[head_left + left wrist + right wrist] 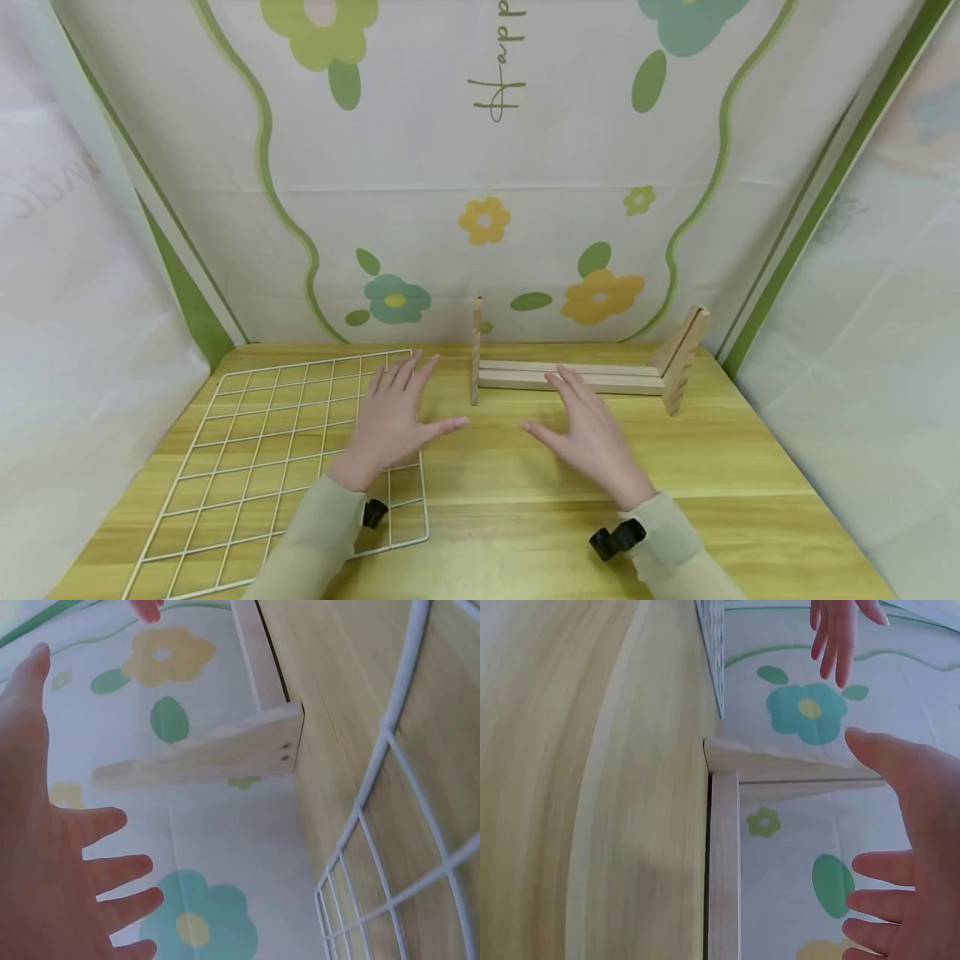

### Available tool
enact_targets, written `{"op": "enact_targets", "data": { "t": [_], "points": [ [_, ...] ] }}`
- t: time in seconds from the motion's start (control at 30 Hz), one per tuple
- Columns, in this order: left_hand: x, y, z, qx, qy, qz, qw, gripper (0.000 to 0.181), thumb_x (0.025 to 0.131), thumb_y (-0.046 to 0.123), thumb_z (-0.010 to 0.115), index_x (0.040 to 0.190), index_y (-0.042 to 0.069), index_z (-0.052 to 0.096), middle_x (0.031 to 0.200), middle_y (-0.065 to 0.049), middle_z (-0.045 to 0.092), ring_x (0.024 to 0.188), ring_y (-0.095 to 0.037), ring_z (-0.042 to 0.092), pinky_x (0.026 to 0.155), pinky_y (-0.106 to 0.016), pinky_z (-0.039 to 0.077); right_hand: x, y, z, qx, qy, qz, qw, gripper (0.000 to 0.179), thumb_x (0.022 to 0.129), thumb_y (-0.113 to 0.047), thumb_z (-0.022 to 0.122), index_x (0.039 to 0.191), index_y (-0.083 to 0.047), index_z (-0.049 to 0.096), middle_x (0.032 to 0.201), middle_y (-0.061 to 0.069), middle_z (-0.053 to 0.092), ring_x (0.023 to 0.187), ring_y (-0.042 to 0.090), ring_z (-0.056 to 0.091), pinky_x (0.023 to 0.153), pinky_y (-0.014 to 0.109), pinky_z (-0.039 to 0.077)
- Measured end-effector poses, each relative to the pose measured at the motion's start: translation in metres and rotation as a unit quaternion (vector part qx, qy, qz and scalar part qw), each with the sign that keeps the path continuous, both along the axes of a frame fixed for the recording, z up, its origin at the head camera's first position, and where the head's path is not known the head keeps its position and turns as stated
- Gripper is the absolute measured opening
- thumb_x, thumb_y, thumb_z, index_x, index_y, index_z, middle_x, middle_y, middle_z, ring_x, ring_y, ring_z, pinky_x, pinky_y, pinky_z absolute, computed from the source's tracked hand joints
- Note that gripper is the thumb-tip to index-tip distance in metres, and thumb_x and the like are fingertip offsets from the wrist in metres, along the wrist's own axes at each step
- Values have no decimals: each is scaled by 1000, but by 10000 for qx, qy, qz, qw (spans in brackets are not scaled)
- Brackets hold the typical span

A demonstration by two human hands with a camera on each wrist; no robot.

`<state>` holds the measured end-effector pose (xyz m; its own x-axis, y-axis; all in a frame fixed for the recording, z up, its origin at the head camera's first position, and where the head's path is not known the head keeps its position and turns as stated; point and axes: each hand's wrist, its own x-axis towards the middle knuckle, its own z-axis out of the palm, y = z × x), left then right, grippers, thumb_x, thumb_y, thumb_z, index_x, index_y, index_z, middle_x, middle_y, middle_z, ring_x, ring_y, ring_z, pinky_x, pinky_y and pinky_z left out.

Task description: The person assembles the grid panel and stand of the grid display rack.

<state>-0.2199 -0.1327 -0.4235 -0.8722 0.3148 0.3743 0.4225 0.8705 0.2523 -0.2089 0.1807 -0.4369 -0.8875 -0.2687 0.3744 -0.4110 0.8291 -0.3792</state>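
Both hands hover over the table with fingers spread and nothing held. My left hand (390, 425) is above the right part of a white wire grid panel (283, 457), which lies flat on the table's left side. My right hand (596, 433) is in front of a wooden stand (570, 379), its fingertips overlapping the base bar in the head view. The stand has a low grooved bar between two upright end pieces, the left one (476, 350) thin and edge-on, the right one (684, 358) leaning outward. In the left wrist view, two dark screw holes mark the end piece (217, 754).
The wood-grain table (510, 533) is bounded at the back by a flower-printed cloth (420, 192). More cloth hangs along the left side (90, 275) and right side (862, 333). A black wrist camera (618, 539) sits on the right sleeve.
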Motion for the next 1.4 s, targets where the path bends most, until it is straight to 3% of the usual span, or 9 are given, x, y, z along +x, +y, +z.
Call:
{"op": "enact_targets", "data": {
  "t": [0.13,0.23,0.4,0.6,0.87,1.03,1.2,1.4],
  "points": [
    [0,-12,0,387,-98,-59,9992,108,83,81,59,160,11,32,160,-19,34,145,-40,30,119,-60,22,4,-9,1,-405,-269,44,9988,88,88,-60,73,154,-10,44,162,10,34,144,36,35,114,61,32],
    [1,-23,1,680,-26,-59,9977,108,81,74,70,158,6,35,157,-20,38,142,-43,35,117,-61,27,7,-16,1,-540,-405,62,9977,88,86,-63,73,153,-12,46,160,7,37,142,35,40,113,60,35],
    [0,-40,4,839,8,162,9963,106,75,62,83,153,3,43,152,-22,44,137,-46,41,111,-64,34,11,-28,2,-580,-328,272,9974,90,82,-61,78,151,-12,49,155,9,45,138,36,45,110,60,39],
    [-1,-59,11,1205,-574,411,9902,108,76,62,83,155,4,38,155,-22,41,140,-46,37,112,-66,32,14,-37,4,-691,-361,464,9959,90,80,-57,83,151,-14,49,154,10,46,138,34,46,111,57,39],
    [6,-88,20,1751,-973,627,9777,113,76,66,81,157,4,33,157,-23,36,142,-47,33,111,-68,31,16,-55,5,-772,-569,785,9923,90,80,-60,80,150,-10,51,152,9,49,138,32,46,111,54,40],
    [11,-100,22,1843,-1066,830,9735,113,76,68,79,158,5,33,157,-24,36,141,-49,32,109,-70,31,17,-65,1,-743,-705,1035,9893,93,80,-65,77,149,-9,51,151,10,49,138,31,46,113,49,39],
    [20,-113,21,1974,-1149,983,9686,111,79,64,80,158,3,31,157,-26,34,140,-52,31,107,-74,31,16,-70,-5,-1073,-996,1173,9823,93,80,-65,77,150,-11,51,151,8,50,138,29,46,113,47,39],
    [32,-136,11,2176,-1080,1187,9627,109,81,59,81,158,1,29,155,-30,34,138,-54,32,102,-76,33,16,-79,-13,-1358,-1433,1330,9713,95,79,-65,79,151,-10,50,151,12,49,139,32,44,112,54,38]
  ]
}}
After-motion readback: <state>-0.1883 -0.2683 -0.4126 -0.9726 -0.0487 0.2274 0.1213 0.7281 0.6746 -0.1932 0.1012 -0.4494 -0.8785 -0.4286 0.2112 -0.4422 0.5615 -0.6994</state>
